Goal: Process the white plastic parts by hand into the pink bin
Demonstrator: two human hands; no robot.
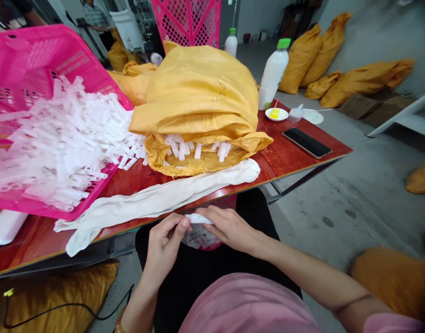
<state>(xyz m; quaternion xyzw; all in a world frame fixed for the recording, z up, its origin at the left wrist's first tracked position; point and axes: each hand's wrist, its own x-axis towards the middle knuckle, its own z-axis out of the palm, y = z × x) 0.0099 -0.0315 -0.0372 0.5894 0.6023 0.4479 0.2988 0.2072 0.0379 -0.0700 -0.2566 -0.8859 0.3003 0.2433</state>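
A small white plastic tube [199, 219] is held level between my two hands, above my lap and in front of the table edge. My left hand [166, 233] pinches its left end between thumb and fingers. Around its right end are the closed fingers of my right hand [226, 226]. Below, between my legs, a container holds more white pieces [200, 238], partly hidden by my hands. On the table an orange sack [201, 92] lies with its mouth towards me, white tubes [181, 150] showing inside. A rolled white cloth [157, 196] lies along the table's front edge.
A tilted pink basket [94, 64] spills many white tubes at the left of the red table [285, 162]. A phone [306, 142], a small dish [276, 114] and a bottle [274, 74] stand or lie at the right. Filled sacks [365, 83] rest on the floor; a person [96, 17] is behind.
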